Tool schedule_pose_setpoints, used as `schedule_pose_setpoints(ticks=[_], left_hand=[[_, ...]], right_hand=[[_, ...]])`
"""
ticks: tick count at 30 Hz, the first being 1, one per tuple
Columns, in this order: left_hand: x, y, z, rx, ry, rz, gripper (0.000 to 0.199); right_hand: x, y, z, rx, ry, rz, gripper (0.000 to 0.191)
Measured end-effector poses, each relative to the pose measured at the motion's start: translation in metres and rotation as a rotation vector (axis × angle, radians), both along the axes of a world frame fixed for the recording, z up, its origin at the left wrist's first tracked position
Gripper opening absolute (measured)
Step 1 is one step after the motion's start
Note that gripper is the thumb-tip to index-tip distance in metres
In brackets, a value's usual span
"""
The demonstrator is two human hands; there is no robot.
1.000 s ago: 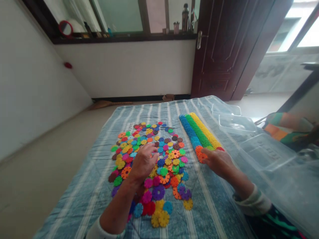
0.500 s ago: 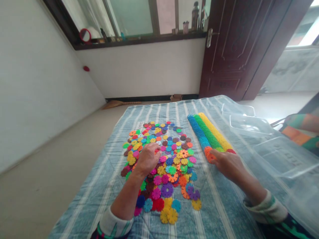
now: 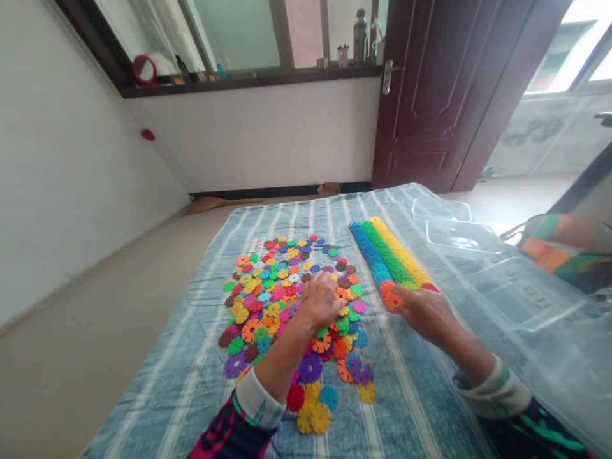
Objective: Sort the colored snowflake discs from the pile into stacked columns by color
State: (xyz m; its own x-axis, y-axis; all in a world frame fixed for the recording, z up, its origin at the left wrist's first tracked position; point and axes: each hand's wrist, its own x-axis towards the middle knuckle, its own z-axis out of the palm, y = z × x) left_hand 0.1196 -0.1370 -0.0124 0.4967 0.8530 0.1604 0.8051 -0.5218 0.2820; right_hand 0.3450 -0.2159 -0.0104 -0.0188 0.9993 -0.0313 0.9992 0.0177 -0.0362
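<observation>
Many colourful notched plastic discs lie in a loose pile (image 3: 272, 309) on the striped cloth. My left hand (image 3: 319, 301) is over the right part of this pile, thumb and fingers apart, above orange and yellow discs; its fingertips are partly hidden. To the right, discs of one colour are lined up in long rows: a blue row (image 3: 370, 252), a green row (image 3: 387, 252) and a yellow row (image 3: 401, 252). My right hand (image 3: 425, 312) is closed at the near end of the blue row, gripping the orange discs (image 3: 389, 297). A red disc (image 3: 429, 287) shows at the near end of the yellow row.
Clear plastic boxes (image 3: 526, 293) stand along the right side of the cloth-covered surface (image 3: 191, 382). A chequered orange and green fabric (image 3: 559, 252) is beyond them. Behind are a white wall, a dark red door (image 3: 430, 95) and a window ledge (image 3: 258, 80) with small items.
My left hand has moved right across the pile, and its fingers have spread. My right hand stays at the orange discs. The whole view has shifted slightly.
</observation>
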Motion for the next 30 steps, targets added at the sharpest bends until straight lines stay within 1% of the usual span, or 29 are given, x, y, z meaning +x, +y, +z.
schedule_pose_setpoints(ticks=[3,6,9,11,13,15,17,20,23,26,28,30], left_hand=[[-0.005,0.004,0.001,-0.011,-0.114,0.007,0.009],[-0.015,0.006,0.005,-0.026,-0.249,0.054,0.009],[-0.022,0.004,0.010,-0.022,-0.391,0.113,0.011],[-0.022,0.001,0.013,-0.033,-0.465,0.110,0.012],[-0.014,-0.006,0.015,-0.063,-0.507,0.057,0.012],[-0.001,-0.014,0.014,-0.090,-0.522,-0.020,0.011],[0.015,-0.023,0.012,-0.093,-0.517,-0.090,0.011],[0.036,-0.033,0.005,-0.078,-0.505,-0.158,0.012],[0.051,-0.036,-0.001,-0.067,-0.521,-0.190,0.014],[0.057,-0.035,-0.004,-0.051,-0.523,-0.210,0.013],[0.055,-0.033,-0.005,-0.031,-0.504,-0.205,0.009],[0.048,-0.030,-0.004,-0.004,-0.477,-0.176,0.006]], right_hand=[[-0.001,0.000,0.000,0.011,0.011,0.002,0.030],[-0.001,0.000,0.000,0.043,0.038,0.003,0.031],[0.003,0.001,0.000,0.094,0.079,-0.009,0.028],[0.007,0.002,0.000,0.130,0.134,-0.020,0.026],[0.011,0.003,0.001,0.163,0.235,-0.014,0.025],[0.013,0.003,0.002,0.187,0.373,0.027,0.025],[0.012,0.003,0.002,0.199,0.490,0.082,0.022],[0.009,0.001,0.003,0.193,0.581,0.143,0.015],[0.008,0.002,0.003,0.161,0.604,0.186,0.019],[0.012,0.003,0.002,0.144,0.585,0.197,0.022],[0.018,0.004,0.002,0.141,0.529,0.163,0.021],[0.022,0.005,0.003,0.130,0.430,0.099,0.021]])
